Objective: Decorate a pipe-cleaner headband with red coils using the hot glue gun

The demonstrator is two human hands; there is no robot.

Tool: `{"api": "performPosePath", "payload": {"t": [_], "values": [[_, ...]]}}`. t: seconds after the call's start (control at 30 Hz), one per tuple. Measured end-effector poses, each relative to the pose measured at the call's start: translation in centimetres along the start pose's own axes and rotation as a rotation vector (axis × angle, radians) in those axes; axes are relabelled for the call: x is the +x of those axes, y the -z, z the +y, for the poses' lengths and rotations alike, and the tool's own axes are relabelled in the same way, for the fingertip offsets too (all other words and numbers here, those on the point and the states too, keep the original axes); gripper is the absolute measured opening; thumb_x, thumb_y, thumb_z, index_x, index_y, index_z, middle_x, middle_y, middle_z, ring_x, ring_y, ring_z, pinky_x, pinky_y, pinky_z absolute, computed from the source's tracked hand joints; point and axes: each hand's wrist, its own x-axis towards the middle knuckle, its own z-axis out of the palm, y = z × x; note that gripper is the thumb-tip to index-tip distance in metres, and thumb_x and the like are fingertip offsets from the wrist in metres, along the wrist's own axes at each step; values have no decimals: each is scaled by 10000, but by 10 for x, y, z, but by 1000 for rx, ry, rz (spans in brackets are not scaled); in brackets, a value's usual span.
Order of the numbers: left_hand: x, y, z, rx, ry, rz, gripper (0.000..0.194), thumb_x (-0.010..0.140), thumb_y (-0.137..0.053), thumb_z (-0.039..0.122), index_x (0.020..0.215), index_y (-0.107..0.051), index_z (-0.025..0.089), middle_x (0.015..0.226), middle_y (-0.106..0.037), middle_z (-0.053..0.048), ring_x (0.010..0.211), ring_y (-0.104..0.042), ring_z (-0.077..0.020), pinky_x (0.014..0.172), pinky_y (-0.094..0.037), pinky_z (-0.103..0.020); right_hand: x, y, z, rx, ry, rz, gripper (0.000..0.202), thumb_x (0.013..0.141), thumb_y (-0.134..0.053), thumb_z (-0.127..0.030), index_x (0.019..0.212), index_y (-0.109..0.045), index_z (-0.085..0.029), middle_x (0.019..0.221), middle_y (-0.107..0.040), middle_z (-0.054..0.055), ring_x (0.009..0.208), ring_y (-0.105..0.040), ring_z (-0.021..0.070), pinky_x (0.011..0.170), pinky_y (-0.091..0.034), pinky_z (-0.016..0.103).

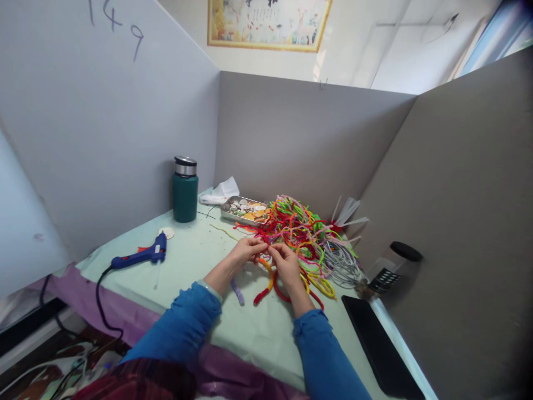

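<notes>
Your left hand (245,253) and right hand (287,264) meet just in front of the stem pile (293,219), each grip pinched nearly closed; I can't tell what the fingertips hold. On the pile's near side are 2 fuzzy stems: an orange-and-red stem (270,280) and a lilac stem (237,292). Left of the pile sits your metal tray (238,218), then your green bottle (185,197); well left, your glue gun (141,255) rests on the tabletop (191,255).

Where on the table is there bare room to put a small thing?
Bare cloth shows between the glue gun and the left hand, and near the front between the left sleeve and right sleeve. A narrower strip lies between the right sleeve and the black slab. It is crowded around the fuzzy stems, tray and grey bundle.
</notes>
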Motion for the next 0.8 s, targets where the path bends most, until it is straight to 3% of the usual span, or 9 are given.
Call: {"api": "performPosePath", "payload": {"t": [0.13,0.37,0.47,0.6,0.8], "values": [[-3,5,5,41,28,-23,354,597,-731,423,706,-617,106,561,-552,9,421,-411,-54,421,-354,-198,1,1,0,-15,30,-10,185,719,-648,-358,733,-567,-192,658,-561,-19,581,-492,129,547,-394,251],[-10,18,12,174,115,-221,330,598,-726,402,668,-649,90,547,-543,-4,441,-417,-63,439,-316,-208,-1,12,-1,9,10,-274,228,704,-661,-313,883,-566,-211,764,-593,-16,637,-517,131,578,-402,246],[-9,18,9,208,100,-243,330,621,-702,423,654,-649,99,484,-496,17,437,-421,-75,451,-327,-216,-2,13,-5,-76,8,-272,219,689,-667,-318,849,-568,-207,672,-574,-35,587,-490,124,536,-369,234],[-9,16,9,178,102,-303,350,656,-676,443,679,-651,95,537,-535,-2,463,-450,-79,476,-353,-220,-3,10,-11,-87,42,-284,140,724,-632,-316,762,-558,-204,633,-579,-36,569,-487,121,536,-371,235],[-9,17,11,71,117,-245,336,605,-736,395,716,-639,94,647,-595,-21,450,-441,-58,465,-361,-217,-2,10,-10,79,-21,-275,238,719,-651,-326,923,-615,-210,888,-651,19,753,-592,163,691,-450,282]]}}
